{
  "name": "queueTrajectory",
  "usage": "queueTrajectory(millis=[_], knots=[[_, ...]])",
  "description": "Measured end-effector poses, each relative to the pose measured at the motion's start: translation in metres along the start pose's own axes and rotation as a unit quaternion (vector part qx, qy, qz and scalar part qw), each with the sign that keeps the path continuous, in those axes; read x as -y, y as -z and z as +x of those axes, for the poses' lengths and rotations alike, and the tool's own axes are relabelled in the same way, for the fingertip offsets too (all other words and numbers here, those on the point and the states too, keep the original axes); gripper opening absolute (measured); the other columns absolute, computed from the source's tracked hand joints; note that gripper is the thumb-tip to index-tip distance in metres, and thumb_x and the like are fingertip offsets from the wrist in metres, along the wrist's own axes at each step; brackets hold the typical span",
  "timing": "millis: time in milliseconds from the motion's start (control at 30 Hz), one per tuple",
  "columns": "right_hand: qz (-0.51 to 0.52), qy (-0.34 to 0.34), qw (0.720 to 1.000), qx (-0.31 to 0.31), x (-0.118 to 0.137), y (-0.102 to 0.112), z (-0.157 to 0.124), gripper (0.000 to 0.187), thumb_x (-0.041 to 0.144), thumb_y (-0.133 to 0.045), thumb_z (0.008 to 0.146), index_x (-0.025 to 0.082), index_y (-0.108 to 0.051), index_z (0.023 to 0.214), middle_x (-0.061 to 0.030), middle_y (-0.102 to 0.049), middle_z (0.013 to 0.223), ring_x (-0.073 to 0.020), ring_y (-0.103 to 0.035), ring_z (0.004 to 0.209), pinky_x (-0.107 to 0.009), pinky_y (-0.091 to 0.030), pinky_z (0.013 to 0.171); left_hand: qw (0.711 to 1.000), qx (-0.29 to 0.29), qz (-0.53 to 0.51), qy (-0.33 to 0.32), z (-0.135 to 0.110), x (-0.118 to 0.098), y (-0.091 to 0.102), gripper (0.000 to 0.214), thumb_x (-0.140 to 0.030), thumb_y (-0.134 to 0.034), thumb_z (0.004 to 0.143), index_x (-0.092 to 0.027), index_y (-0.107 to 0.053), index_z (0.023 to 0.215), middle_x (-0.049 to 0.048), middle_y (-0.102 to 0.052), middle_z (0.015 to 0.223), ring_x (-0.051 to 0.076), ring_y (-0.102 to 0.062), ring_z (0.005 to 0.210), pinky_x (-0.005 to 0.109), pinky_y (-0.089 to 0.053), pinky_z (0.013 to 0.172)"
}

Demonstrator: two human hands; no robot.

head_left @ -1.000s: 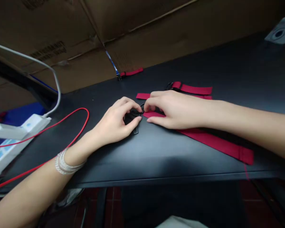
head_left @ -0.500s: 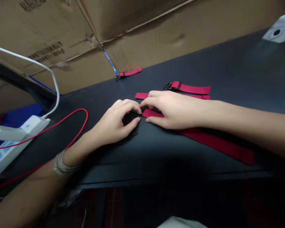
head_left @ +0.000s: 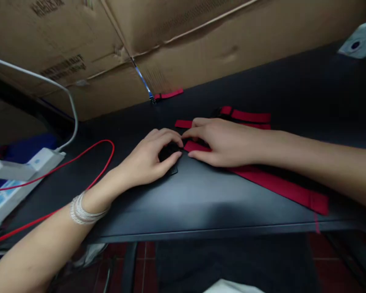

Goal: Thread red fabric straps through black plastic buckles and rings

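While both hands are down on the black table (head_left: 186, 209), the head cam shows the left hand (head_left: 148, 156) curled over a black piece (head_left: 167, 151), thumb and fingers bent around it. Most of that piece is hidden, so I can't tell if it's actually being gripped. The right hand (head_left: 221, 140) is just beside it, palm down, fingers and thumb curved over the near end of a long red strap (head_left: 271, 185). Can't tell if that one's pinching either, the hand covers too much. The strap pokes out under the right hand and slants toward the table's front edge, with a red thread (head_left: 316, 222) hanging near its far end. Behind that hand there's a shorter red strap (head_left: 250, 116) with dark hardware on it. Another little red strap (head_left: 171, 94) sits at the back by the cardboard boxes (head_left: 207, 61). Over on the left you've got a white power strip (head_left: 9, 199) and a looping red cable (head_left: 107, 142)
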State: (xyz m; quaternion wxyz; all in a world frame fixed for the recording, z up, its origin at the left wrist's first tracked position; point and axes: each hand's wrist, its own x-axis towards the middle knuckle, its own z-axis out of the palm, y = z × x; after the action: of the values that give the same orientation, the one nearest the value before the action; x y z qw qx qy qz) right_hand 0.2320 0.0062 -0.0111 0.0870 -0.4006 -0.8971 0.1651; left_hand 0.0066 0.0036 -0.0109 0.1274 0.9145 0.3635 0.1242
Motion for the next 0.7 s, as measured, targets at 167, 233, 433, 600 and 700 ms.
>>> queueTrajectory(millis=[167, 233, 433, 600, 700], knots=[[0.004, -0.011, 1.0, 0.009, 0.0018, 0.0014, -0.0005, 0.041, 0.035, -0.057, 0.093, 0.018, -0.067, 0.129, -0.0133, -0.061, 0.116, -0.0208, -0.062, 0.096, -0.032, -0.045, 0.086, 1.0, 0.009, -0.006, 0.002, -0.0002, 0.0005, 0.0008, 0.018, -0.028, -0.055, 0.096, -0.018, -0.064, 0.108, 0.0076, -0.069, 0.121, 0.02, -0.062, 0.109, 0.033, -0.046, 0.095], [0.001, -0.01, 1.0, 0.009, 0.002, 0.0017, -0.0005, 0.04, 0.035, -0.057, 0.093, 0.018, -0.068, 0.128, -0.0131, -0.062, 0.116, -0.0206, -0.062, 0.095, -0.032, -0.045, 0.086, 1.0, 0.008, -0.009, 0.001, -0.0002, 0.0006, 0.0012, 0.018, -0.028, -0.055, 0.097, -0.018, -0.064, 0.108, 0.0075, -0.069, 0.12, 0.019, -0.061, 0.109, 0.033, -0.046, 0.096], [0.005, 0.0, 1.0, 0.0, -0.0001, 0.0011, -0.0005, 0.039, 0.036, -0.057, 0.093, 0.018, -0.068, 0.126, -0.0119, -0.062, 0.113, -0.0188, -0.062, 0.093, -0.03, -0.044, 0.085, 1.0, 0.004, -0.007, -0.004, 0.0004, -0.0004, 0.0008, 0.017, -0.028, -0.055, 0.097, -0.017, -0.065, 0.107, 0.0072, -0.07, 0.119, 0.019, -0.062, 0.106, 0.033, -0.046, 0.093], [-0.002, -0.012, 1.0, 0.001, 0.0001, 0.0007, -0.0001, 0.039, 0.036, -0.056, 0.093, 0.019, -0.068, 0.126, -0.0122, -0.062, 0.115, -0.02, -0.061, 0.094, -0.03, -0.043, 0.081, 0.998, -0.03, -0.006, 0.05, -0.001, -0.001, -0.0014, 0.022, -0.035, -0.065, 0.092, -0.017, -0.067, 0.106, 0.0046, -0.07, 0.099, 0.016, -0.06, 0.085, 0.029, -0.048, 0.077], [-0.004, -0.015, 1.0, 0.002, 0.0003, 0.0006, 0.0003, 0.037, 0.037, -0.056, 0.094, 0.019, -0.068, 0.124, -0.0114, -0.061, 0.113, -0.0183, -0.06, 0.09, -0.029, -0.041, 0.08, 0.997, -0.036, -0.006, 0.066, -0.0017, -0.0027, -0.0014, 0.026, -0.036, -0.066, 0.09, -0.017, -0.067, 0.108, 0.0046, -0.07, 0.099, 0.016, -0.061, 0.082, 0.028, -0.049, 0.075]])
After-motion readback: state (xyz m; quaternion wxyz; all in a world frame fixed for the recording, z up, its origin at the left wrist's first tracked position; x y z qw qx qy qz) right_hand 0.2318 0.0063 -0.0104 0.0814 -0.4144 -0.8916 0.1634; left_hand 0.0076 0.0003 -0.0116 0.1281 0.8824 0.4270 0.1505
